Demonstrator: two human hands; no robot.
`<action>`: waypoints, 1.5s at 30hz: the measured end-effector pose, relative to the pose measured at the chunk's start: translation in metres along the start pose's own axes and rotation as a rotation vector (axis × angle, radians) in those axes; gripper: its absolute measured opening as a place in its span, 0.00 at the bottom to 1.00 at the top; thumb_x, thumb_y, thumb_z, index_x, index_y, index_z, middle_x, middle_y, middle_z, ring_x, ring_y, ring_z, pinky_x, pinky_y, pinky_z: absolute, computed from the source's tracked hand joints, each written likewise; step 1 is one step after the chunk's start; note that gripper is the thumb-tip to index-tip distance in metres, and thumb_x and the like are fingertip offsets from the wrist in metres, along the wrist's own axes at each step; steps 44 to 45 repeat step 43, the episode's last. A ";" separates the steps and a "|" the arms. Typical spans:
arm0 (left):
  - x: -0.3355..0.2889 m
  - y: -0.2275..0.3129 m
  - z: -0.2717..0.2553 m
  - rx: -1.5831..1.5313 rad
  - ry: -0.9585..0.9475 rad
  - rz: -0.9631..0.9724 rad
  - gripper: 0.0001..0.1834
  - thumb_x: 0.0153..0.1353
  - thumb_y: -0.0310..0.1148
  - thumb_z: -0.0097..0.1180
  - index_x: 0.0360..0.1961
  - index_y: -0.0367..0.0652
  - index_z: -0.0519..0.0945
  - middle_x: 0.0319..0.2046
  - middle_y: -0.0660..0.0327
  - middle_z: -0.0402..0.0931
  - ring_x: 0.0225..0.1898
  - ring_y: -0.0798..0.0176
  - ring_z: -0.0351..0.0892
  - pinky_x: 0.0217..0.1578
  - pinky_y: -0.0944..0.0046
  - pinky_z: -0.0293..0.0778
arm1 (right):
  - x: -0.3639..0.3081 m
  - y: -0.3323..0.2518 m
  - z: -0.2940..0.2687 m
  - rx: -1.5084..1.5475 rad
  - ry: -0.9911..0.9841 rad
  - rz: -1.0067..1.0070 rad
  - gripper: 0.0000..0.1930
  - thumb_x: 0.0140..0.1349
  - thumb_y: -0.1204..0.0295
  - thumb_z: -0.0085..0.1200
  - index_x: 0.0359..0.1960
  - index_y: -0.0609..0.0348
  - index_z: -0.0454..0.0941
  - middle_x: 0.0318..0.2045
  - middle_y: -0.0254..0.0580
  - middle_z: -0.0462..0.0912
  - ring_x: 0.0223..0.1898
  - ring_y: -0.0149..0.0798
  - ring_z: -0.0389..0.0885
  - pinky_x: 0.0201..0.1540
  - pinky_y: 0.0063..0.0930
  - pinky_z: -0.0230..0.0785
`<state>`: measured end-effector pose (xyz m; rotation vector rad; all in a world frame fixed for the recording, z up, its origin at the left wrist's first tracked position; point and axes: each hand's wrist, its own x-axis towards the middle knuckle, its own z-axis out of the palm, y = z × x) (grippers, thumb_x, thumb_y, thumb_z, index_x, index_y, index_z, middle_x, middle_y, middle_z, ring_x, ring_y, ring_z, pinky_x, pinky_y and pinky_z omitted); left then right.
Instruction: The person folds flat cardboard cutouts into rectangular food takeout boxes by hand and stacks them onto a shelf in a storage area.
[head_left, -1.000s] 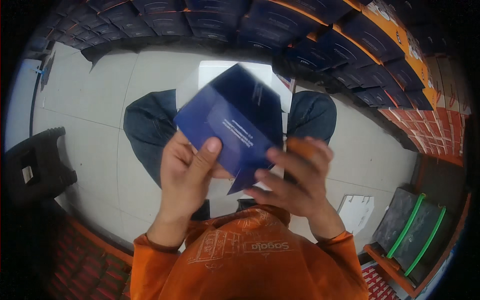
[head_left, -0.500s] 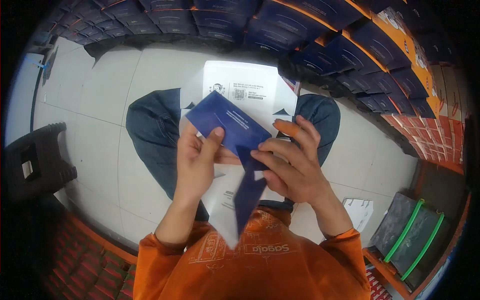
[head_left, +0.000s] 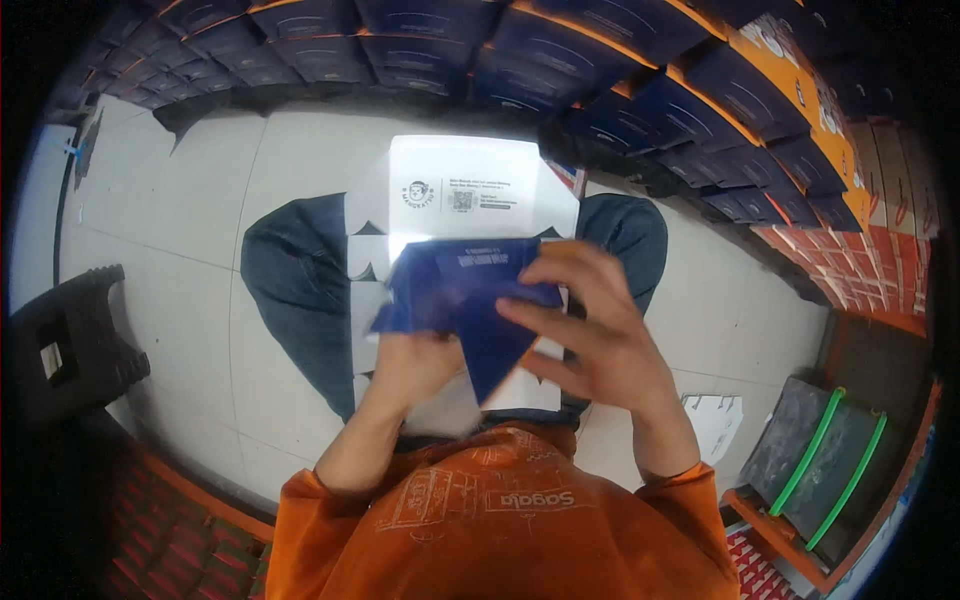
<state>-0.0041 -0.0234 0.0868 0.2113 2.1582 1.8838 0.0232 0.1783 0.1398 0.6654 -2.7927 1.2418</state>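
A partly folded blue cardboard box (head_left: 455,285) is held above my lap, smeared by motion. One pointed blue flap hangs down from it toward my body. My left hand (head_left: 415,372) grips its lower left side from below, the fingers mostly hidden behind the card. At its right end my right hand (head_left: 595,325) pinches the edge, with fingers on top and the thumb lower down. Beneath lie flat white cardboard blanks (head_left: 465,160) across my legs, with dark print and notched edges.
Rows of stacked blue and orange boxes (head_left: 630,40) line the far side and right. A black plastic stool (head_left: 80,345) stands at left. At lower right are a dark panel with green strips (head_left: 800,455) and a white cardboard piece (head_left: 712,425) on the floor.
The blue card has turned to lie more level and folded up into a fuller shape. My left hand has slid lower beneath it, its thumb no longer on top. My right hand keeps its hold.
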 end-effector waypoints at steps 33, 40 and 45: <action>-0.003 0.007 -0.063 -0.351 -0.689 0.040 0.60 0.41 0.48 0.67 0.71 0.33 0.48 0.69 0.42 0.49 0.70 0.46 0.50 0.68 0.55 0.47 | 0.010 -0.002 0.072 0.132 0.326 -0.162 0.37 0.65 0.36 0.32 0.47 0.52 0.84 0.50 0.46 0.73 0.56 0.50 0.67 0.62 0.49 0.53; 0.023 -0.012 -0.097 -1.510 -0.073 -0.218 0.37 0.59 0.59 0.47 0.60 0.39 0.70 0.52 0.47 0.75 0.50 0.51 0.77 0.53 0.54 0.73 | 0.077 -0.077 0.034 -0.031 -0.270 -0.331 0.45 0.53 0.36 0.56 0.63 0.57 0.66 0.63 0.67 0.61 0.66 0.69 0.56 0.66 0.58 0.48; 0.034 -0.007 -0.128 -1.350 0.071 -0.059 0.33 0.65 0.55 0.43 0.61 0.40 0.69 0.56 0.50 0.73 0.55 0.52 0.74 0.55 0.55 0.72 | 0.091 -0.091 0.039 -0.314 -0.163 -0.469 0.38 0.56 0.44 0.57 0.62 0.57 0.67 0.62 0.68 0.63 0.61 0.67 0.66 0.61 0.58 0.61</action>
